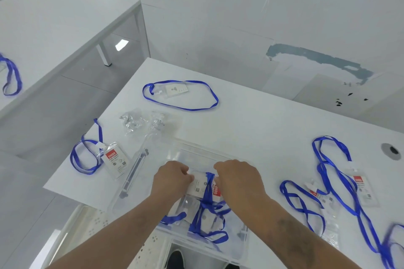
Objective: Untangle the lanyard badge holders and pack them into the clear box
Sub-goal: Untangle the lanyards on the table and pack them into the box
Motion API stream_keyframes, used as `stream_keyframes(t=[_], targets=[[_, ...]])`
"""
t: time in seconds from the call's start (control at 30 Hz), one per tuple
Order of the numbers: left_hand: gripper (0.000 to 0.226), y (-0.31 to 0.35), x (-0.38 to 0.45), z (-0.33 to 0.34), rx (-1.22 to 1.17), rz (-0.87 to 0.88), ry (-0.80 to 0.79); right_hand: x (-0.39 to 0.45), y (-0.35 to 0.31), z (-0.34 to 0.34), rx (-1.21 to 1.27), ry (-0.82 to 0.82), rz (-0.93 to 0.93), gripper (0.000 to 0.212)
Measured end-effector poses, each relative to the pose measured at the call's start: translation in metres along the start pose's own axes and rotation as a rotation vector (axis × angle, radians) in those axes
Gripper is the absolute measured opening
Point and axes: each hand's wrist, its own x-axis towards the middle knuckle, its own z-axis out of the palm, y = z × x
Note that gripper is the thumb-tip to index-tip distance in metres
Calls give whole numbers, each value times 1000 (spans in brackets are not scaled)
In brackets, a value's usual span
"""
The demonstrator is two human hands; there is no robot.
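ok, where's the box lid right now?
Head view: the clear lid lies on the table's left side, between the clear box and the badge holder with the red label.

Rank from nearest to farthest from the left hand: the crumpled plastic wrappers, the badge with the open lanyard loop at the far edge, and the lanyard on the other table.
From the left hand:
1. Crumpled plastic wrappers, just beyond, slightly left.
2. Open-loop badge, far edge.
3. Lanyard on the other table, far left.
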Motion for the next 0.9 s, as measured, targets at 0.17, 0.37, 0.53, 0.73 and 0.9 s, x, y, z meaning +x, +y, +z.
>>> stream_keyframes(t=[0.17, 0.37, 0.53, 0.73, 0.9], targets=[[20, 23, -22, -21, -36, 180, 113, -30, 34, -42, 318, 171, 88, 28], [6, 90, -60, -10, -141, 389, 48, -64, 128, -47, 553, 292, 359, 13], [12, 142, -62, 51, -58, 458, -88, -87, 206, -9, 534, 236, 517, 14], [20, 178, -52, 130, 97, 478, -223, -109, 271, 46, 504, 89, 599, 21], [27, 199, -32, 194, 271, 496, -239, -109, 304, 85, 511, -14, 616, 30]])
